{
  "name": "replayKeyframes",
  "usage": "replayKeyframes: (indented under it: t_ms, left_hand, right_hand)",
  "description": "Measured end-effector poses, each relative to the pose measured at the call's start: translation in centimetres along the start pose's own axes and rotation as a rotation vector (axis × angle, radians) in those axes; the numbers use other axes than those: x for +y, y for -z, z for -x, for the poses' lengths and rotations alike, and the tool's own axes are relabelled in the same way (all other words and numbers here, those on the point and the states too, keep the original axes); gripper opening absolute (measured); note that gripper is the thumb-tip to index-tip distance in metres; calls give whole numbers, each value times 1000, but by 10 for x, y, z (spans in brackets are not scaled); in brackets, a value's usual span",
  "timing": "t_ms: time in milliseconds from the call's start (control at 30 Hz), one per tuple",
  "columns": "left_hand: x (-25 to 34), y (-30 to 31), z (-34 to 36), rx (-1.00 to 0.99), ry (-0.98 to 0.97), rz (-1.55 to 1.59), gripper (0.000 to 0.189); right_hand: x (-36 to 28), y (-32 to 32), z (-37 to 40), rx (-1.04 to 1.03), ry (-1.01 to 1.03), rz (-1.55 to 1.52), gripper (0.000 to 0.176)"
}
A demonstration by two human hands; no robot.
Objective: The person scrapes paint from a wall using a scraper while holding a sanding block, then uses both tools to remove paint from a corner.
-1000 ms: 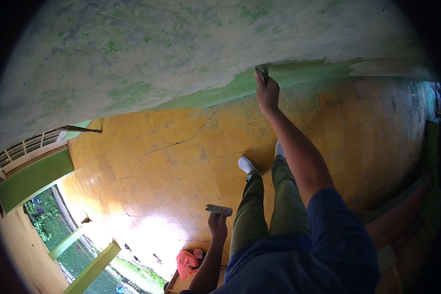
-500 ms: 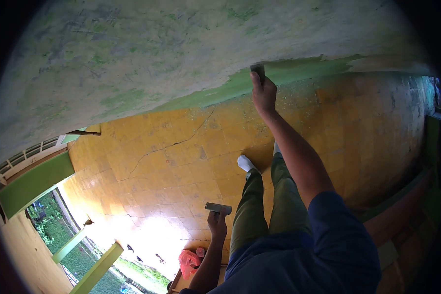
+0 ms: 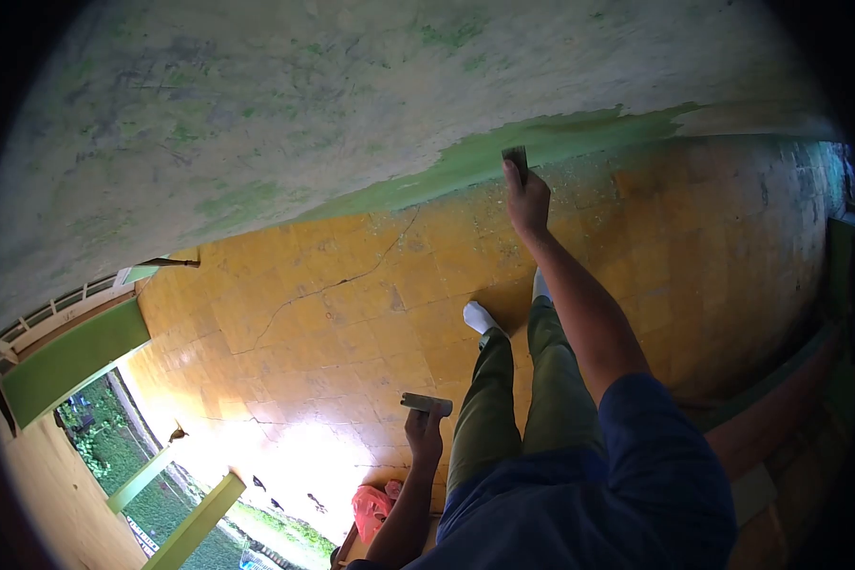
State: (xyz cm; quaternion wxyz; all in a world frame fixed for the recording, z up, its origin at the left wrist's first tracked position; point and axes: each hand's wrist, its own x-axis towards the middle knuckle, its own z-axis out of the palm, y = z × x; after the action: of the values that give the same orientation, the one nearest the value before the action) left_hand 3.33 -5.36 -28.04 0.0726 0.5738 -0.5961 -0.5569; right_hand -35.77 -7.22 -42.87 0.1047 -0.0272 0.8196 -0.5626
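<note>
The right grip (image 3: pixel 529 201) is closed around the lower end of a flat scraper-like tool (image 3: pixel 515 160), thumb laid along its face and the dark, broad end standing free beyond the knuckles. That end lies against the backdrop of the green paint strip (image 3: pixel 475 157) just past the grip; the dim, wide-angle view does not settle whether it touches the wall (image 3: pixel 256 123).

The tool looks light enough for one hand, thin and probably stiff, though a slightly springy blade is possible. It seems hardly fragile; the wide edge is the part to keep fingers off. The best hold would be low on the narrow end, thumb flat on the face to steady it against twisting. Dust could make it a little slippery.

Well apart, below and to the left of the right grip, the left grip (image 3: pixel 424 435) is clamped on a grey block-like tool (image 3: pixel 426 405), which sits crosswise above the fist. It appears rigid and compact, likely somewhat heavier than the flat one, and suits a full-fist hold around its middle.

Beneath both grips spreads the yellow tiled floor (image 3: pixel 351 294); a red plastic bag (image 3: pixel 369 508), soft and crumpled, lies just beyond the left forearm.
</note>
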Motion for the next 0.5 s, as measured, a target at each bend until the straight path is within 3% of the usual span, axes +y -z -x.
replayKeyframes:
  t_ms: [100, 200, 333, 433, 500]
  left_hand:
    - [10, -5, 0, -1, -7, 58, 12]
    - [12, -4, -1, -9, 3, 27, 12]
    - [7, -4, 1, 21, 41, 26, 13]
    - [7, -2, -3, 0, 13, -8, 14]
    - [13, -5, 0, -6, 3, -3, 15]
  right_hand:
    - [19, -12, -1, 34, 50, -25, 48]
    - [-21, -17, -28, 46, 115, -157, 45]
    - [-13, -3, -8, -50, -60, -76, 43]
    - [7, -12, 6, 6, 27, -75, 43]
    - [8, -23, 6, 155, 283, -157, 42]
